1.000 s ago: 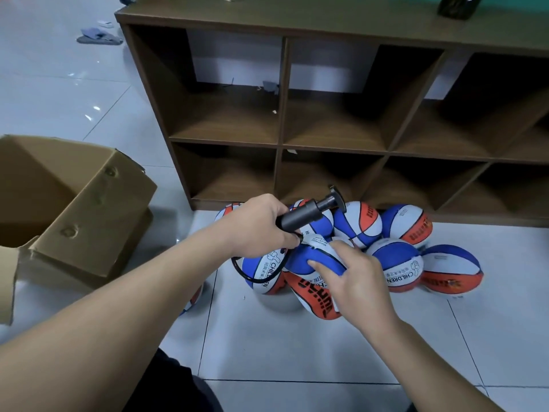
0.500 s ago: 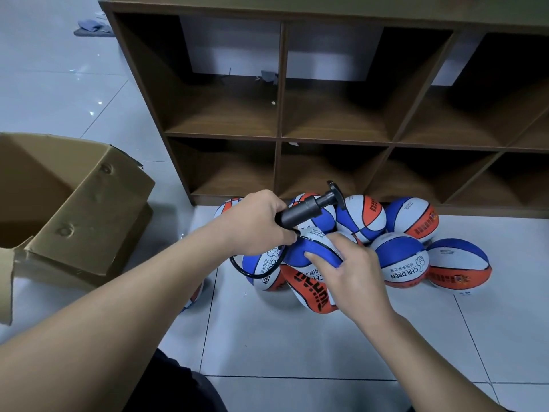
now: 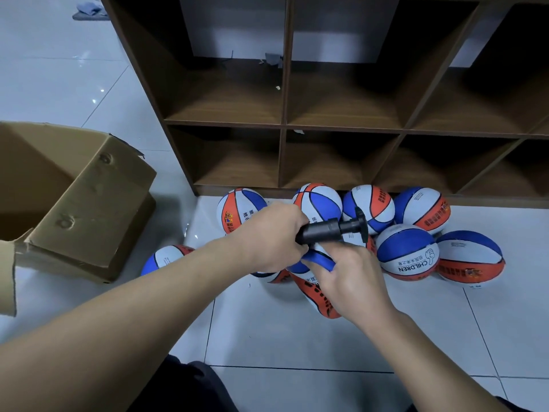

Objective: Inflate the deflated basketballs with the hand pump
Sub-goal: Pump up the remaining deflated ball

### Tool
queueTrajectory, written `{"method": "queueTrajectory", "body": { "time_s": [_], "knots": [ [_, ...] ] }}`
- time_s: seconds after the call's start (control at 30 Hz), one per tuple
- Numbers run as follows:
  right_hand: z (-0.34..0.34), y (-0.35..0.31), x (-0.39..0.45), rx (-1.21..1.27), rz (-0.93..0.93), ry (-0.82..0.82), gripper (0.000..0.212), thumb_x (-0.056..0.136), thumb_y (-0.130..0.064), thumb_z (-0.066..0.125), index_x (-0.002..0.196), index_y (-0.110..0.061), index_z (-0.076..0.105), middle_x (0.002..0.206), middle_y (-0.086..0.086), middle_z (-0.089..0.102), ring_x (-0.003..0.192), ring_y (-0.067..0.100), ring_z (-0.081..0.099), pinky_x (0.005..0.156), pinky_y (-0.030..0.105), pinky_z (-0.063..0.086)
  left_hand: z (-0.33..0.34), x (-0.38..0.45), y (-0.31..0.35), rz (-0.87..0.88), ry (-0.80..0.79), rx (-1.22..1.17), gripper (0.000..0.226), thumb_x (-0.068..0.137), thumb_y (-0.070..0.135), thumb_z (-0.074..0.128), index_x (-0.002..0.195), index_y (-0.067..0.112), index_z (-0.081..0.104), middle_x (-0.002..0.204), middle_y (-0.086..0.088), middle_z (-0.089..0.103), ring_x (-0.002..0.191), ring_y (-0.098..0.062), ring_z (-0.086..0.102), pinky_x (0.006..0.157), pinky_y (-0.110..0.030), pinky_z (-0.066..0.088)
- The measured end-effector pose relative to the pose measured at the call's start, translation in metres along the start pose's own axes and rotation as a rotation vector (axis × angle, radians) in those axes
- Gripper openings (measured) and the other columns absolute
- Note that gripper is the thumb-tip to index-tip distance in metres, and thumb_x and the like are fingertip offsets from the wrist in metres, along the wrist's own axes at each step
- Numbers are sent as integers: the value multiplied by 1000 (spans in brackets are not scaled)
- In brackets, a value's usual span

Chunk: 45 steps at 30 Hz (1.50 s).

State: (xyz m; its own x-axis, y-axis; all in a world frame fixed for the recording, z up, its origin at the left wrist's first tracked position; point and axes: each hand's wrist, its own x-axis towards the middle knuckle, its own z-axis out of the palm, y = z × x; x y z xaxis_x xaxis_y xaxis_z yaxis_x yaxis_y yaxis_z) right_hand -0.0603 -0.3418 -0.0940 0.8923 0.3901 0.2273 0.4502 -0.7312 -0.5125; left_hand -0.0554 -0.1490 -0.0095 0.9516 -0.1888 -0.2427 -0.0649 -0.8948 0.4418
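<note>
The pump (image 3: pixel 323 231), gripped in the left hand (image 3: pixel 269 237), has swung flatter, handle toward 3 o'clock. The right hand (image 3: pixel 352 276) clutches the limp basketball (image 3: pixel 319 288) on the floor; hose connection probably next.

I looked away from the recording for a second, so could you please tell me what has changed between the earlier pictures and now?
The left hand has swung the hand pump from tilted upward to nearly level. The right hand has curled further round the deflated basketball, with less of the ball showing. The hose loop seen earlier is now hidden. Both grips persist, and the other balls, cardboard box and shelf stay put.
</note>
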Motion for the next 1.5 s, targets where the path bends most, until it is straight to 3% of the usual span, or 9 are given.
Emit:
{"method": "queueTrajectory", "body": {
  "time_s": [0.2,0.33,0.47,0.63,0.83,1.0,1.17,1.4,1.5],
  "knots": [
    [-11,6,6,2,32,-70,26,92,-50,75,100,-28,64,69,-7,59,66,20,55,60,41,51,-2,3,-15,-24,54,-118,31,88,29,84,71,33,58,69,9,62,64,-8,59,53,-22,37],
    [-15,8,11,25,56,-181,31,92,-57,68,97,-28,58,70,-6,61,68,17,58,64,41,52,0,4,-23,-73,88,-248,22,83,34,89,82,23,70,73,5,66,67,-13,63,61,-30,48],
    [-19,6,7,-2,26,-281,38,96,-58,64,123,-32,61,72,-7,59,68,15,58,58,31,46,9,-2,-22,-27,44,-171,21,87,26,86,80,29,66,73,7,65,66,-8,61,60,-27,47],
    [-17,7,-2,57,43,-318,30,97,-56,69,116,-33,64,83,-8,61,76,19,56,61,29,42,29,-8,-18,45,20,-71,28,90,22,81,77,36,60,65,14,60,62,-2,59,51,-13,33],
    [-6,9,-8,-10,-19,-354,27,96,-55,70,113,-35,63,83,-7,64,79,24,60,67,39,52,38,-10,-22,-7,-5,-45,15,89,28,82,85,23,68,71,5,64,67,-16,62,56,-28,45],
    [35,32,-24,66,134,-461,50,83,-60,75,128,-42,62,95,-9,71,87,17,66,76,40,60,66,-20,-32,-81,-126,31,20,85,29,80,82,24,61,74,2,62,72,-21,58,57,-30,39],
    [73,63,-45,193,267,-483,32,68,-46,80,83,-25,61,75,-8,65,70,11,59,68,43,57,94,-26,-46,-176,-159,15,14,88,31,73,92,22,65,82,-2,66,78,-26,63,62,-35,47],
    [87,81,-67,278,348,-641,24,68,-42,89,79,-34,70,73,-11,66,65,5,59,65,32,50,102,-21,-54,-214,-250,-55,13,92,30,70,96,19,64,81,-1,75,70,-17,76,74,-40,65],
    [85,87,-64,381,410,-635,30,68,-39,95,90,-29,76,85,-13,75,78,2,69,80,33,57,106,-18,-53,-224,-247,-91,14,93,31,69,96,19,62,75,1,76,61,-13,74,73,-39,65]
  ]
}}
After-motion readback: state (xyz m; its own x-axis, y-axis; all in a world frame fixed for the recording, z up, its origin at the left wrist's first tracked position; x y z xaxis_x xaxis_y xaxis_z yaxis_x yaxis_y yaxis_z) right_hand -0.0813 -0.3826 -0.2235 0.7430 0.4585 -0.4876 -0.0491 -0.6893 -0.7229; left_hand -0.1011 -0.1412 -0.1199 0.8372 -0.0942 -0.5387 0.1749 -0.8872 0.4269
